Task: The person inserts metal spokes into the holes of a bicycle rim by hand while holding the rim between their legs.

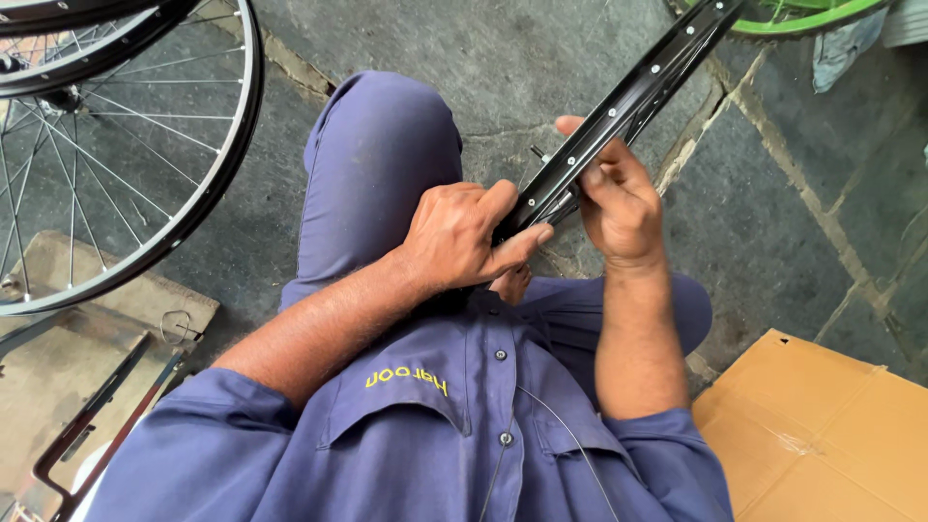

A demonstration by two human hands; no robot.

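- Rim [619,111]: black bicycle rim with a row of spoke holes, running on a slant from the lap toward the top edge of the view; held above the knees, its lower end between both hands.
- Left hand [464,237]: closed round the rim's lower end, thumb lying along the rim's face, fingers [517,249] curled beneath it.
- Right hand [619,203]: gripping the rim from the far side, just above the left hand, thumb hooked over its upper edge; fingers wrapped behind, so their tips are hidden.
- Spokes [561,205]: thin silvery wires showing just under the rim between the two hands; number cannot be told.
- Clothing [387,155]: blue work shirt and trousers, sleeves rolled up, one knee raised left of the rim.
- Wheel [116,164]: complete spoked wheel with black rim, upper left, well apart from the hands.
- Green rim [802,19]: partly in view at the top right edge.
- Cardboard [822,425]: flattened brown sheet, lower right, on the floor.
- Floor [773,222]: dark grey stone slabs with pale joints.
- Metal frame [97,425]: dark bars lying lower left on a worn board.
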